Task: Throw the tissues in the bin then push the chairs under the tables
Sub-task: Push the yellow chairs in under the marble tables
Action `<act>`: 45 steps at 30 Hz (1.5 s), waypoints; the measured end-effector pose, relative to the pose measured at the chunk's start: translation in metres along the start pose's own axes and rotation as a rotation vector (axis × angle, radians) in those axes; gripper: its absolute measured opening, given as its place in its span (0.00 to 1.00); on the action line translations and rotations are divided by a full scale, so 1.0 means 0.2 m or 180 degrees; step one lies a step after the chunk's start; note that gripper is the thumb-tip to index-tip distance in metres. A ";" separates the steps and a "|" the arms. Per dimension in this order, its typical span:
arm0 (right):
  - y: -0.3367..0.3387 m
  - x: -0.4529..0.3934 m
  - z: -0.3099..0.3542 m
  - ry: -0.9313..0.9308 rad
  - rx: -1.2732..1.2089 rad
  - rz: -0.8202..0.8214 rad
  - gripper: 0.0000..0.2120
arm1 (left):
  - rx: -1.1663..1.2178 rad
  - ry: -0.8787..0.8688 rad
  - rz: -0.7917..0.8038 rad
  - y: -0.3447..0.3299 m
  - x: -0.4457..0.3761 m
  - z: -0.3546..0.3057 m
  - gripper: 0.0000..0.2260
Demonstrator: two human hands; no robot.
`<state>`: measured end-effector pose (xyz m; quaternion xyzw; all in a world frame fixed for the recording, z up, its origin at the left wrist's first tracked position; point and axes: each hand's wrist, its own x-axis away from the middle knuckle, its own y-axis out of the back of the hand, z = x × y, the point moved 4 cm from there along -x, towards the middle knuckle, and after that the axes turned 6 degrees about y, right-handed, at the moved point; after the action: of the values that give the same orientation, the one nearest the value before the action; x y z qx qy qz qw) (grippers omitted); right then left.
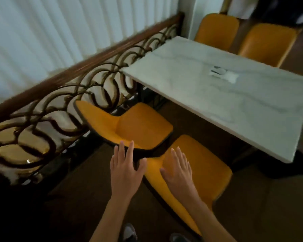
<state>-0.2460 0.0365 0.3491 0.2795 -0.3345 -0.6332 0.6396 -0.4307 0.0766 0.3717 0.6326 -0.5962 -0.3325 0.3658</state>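
Two orange chairs stand pulled out from a white marble table (pixel 191 63). The left chair (pixel 143 124) is nearer the railing, the right chair (pixel 205 165) is closer to me. My left hand (pixel 124 168) is open, fingers spread, over the dark top edge of the left chair's backrest. My right hand (pixel 177 169) is open and flat against the right chair's backrest. On the tabletop lies a crumpled white tissue (pixel 230 76) beside a small blurred white item (pixel 217 71). I cannot tell whether the left hand touches the chair.
A wooden-topped railing with gold scrollwork (pixel 77 95) runs along the left, white curtains behind it. Two more orange chairs (pixel 217 30) (pixel 268 42) stand at the table's far side. Dark floor lies around me; my shoes (pixel 129 232) show at the bottom.
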 end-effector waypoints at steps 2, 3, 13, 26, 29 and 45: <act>-0.01 0.07 0.00 -0.0408 -0.0010 -0.0154 0.36 | 0.0033 -0.0351 0.0251 -0.03 -0.03 0.00 0.34; -0.01 0.11 0.00 -0.0563 -0.0015 -0.0225 0.36 | 0.0045 -0.0494 0.0346 -0.04 -0.05 -0.01 0.35; -0.03 0.36 -0.06 -0.1400 -0.0099 -0.0918 0.47 | 0.0067 -0.1264 0.0941 -0.18 -0.06 -0.10 0.34; -0.19 0.63 0.04 -0.2643 -0.0540 -0.2001 0.39 | 0.0359 -0.1478 0.1680 -0.27 -0.08 -0.01 0.40; -0.23 0.72 0.04 -0.3176 -0.1001 -0.2628 0.37 | 0.0714 -0.0645 0.1829 -0.30 -0.11 0.07 0.51; -0.47 0.69 -0.12 -0.3501 -0.5376 -0.3954 0.27 | 0.3006 0.2816 0.3229 -0.46 0.03 0.17 0.30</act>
<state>-0.2890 -0.1070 0.2712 -0.4268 0.1527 -0.8910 -0.0255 -0.4135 0.0694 0.2754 0.4461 -0.6875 0.4392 0.3680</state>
